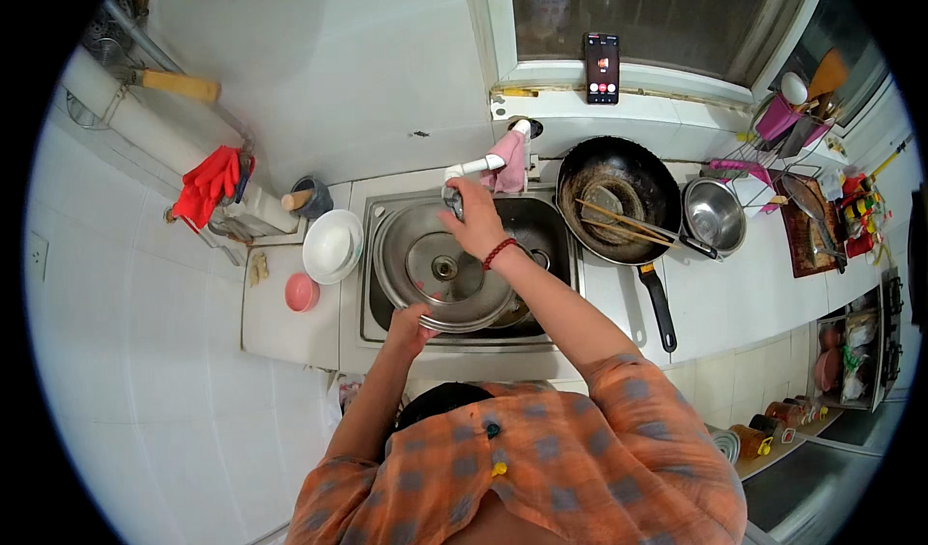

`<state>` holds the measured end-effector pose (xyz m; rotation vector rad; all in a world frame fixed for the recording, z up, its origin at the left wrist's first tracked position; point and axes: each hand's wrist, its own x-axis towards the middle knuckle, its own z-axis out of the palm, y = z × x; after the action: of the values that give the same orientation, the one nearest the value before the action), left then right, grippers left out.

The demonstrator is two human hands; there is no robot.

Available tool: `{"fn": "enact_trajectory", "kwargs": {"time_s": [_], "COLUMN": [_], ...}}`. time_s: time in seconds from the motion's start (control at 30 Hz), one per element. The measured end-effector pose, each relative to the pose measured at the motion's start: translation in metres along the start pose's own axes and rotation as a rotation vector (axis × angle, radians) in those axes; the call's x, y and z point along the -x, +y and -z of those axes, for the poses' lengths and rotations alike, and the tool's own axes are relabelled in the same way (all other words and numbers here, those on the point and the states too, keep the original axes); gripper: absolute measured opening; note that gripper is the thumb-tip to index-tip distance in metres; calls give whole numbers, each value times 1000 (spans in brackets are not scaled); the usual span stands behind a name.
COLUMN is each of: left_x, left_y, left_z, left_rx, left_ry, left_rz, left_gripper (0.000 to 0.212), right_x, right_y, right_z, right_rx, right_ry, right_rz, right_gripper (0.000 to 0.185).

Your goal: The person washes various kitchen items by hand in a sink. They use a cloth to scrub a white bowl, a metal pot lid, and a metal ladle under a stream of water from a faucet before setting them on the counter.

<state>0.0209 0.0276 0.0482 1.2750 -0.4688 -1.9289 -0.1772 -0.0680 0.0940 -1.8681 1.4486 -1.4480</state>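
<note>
In the steel sink [565, 219], a large round stainless-steel vessel, either a lid or a shallow basin [395, 244], lies over the left part. It has a round fitting in its middle and small pinkish bits inside. My left hand [410, 333] grips its near rim. My right hand [475, 219], with a red bead bracelet at the wrist, is at the end of the white faucet pipe [475, 166], its fingers around the grey nozzle [453, 201]. A pink cloth [510, 164] hangs over the pipe. Part of the sink floor is hidden.
Right of the sink are a black wok [580, 175] holding chopsticks and a ladle, and a steel bowl [714, 215]. White bowls [326, 248], a pink cup [301, 293] and a mortar [315, 201] stand left. A phone [602, 70] leans at the window.
</note>
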Motion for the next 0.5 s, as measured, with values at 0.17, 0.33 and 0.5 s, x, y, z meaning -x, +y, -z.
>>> {"fn": "enact_trajectory", "kwargs": {"time_s": [0.17, 0.33, 0.5], "left_x": [-2, 3, 0], "left_y": [-2, -3, -4], "left_z": [0, -8, -13], "left_rx": [183, 227, 210], "left_ry": [-119, -193, -259], "left_rz": [79, 147, 171], "left_gripper": [56, 49, 46], "right_x": [-3, -6, -13], "right_y": [11, 14, 26], "right_z": [9, 24, 31], "right_rx": [54, 49, -3], "right_ry": [-159, -292, -357], "right_rz": [6, 115, 175], "right_gripper": [49, 48, 50]}}
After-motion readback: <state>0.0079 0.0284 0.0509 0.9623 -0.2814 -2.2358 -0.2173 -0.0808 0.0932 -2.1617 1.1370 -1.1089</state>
